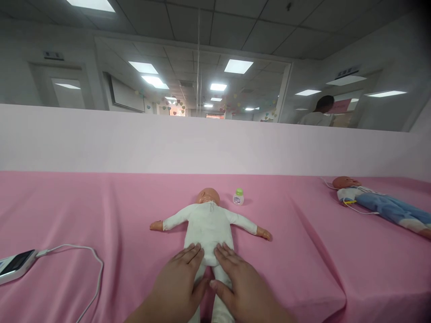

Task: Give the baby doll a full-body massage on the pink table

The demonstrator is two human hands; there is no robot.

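A baby doll [209,224] with a white cloth body lies with its head away from me and its arms spread. Its face cannot be made out. My left hand [178,280] rests flat on the left side of the doll's lower body, thumb over the leg. On the other side, my right hand [240,282] lies flat too, with fingers extended and its thumb across the other leg. Neither hand grips anything. Beside the doll's head, to the right, stands a small clear bottle [238,197] with a green cap.
Pink cloth [134,269] covers the table. A white device [16,265] with a cable lies at the left. Another doll [380,204] in blue trousers is at the far right. Behind the low wall [168,143] is glass showing a person [318,114].
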